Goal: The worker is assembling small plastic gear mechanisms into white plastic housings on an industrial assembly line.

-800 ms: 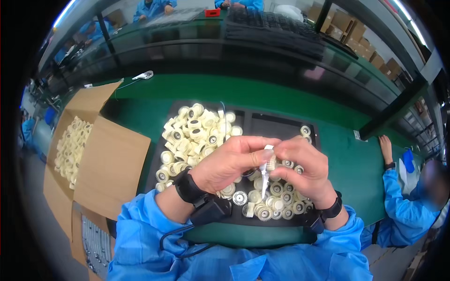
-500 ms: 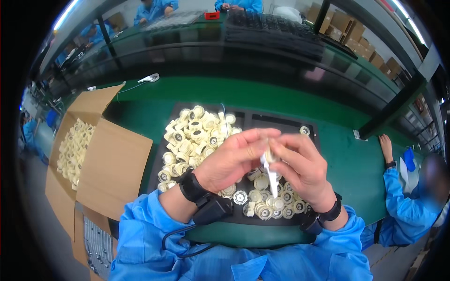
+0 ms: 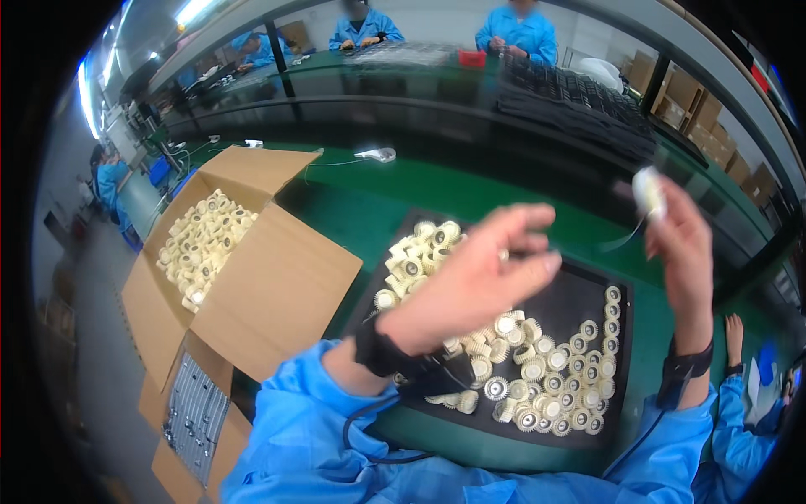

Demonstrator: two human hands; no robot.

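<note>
My right hand (image 3: 682,252) is raised over the right side of the table, shut on a small white cylindrical part (image 3: 648,191) pinched at the fingertips; a thin pale strand (image 3: 625,239) trails from the part. My left hand (image 3: 470,281) hovers at centre above a black tray (image 3: 592,290), fingers stretched out, nothing visible in it. The tray holds a heap of cream toothed wheels (image 3: 424,252) at its far left and several more wheels in rows (image 3: 558,378) near its front. Both wrists wear dark straps.
An open cardboard box (image 3: 277,290) with more cream wheels (image 3: 201,244) stands at the left; a lower box (image 3: 193,412) holds grey metal parts. Stacked black trays (image 3: 579,101) sit at the back. A co-worker's hand (image 3: 737,332) rests at the right; people in blue coats work behind.
Both hands were together low over the tray, working a thin white piece. They have now lifted and parted; the right hand has gone up and right with the white part.
</note>
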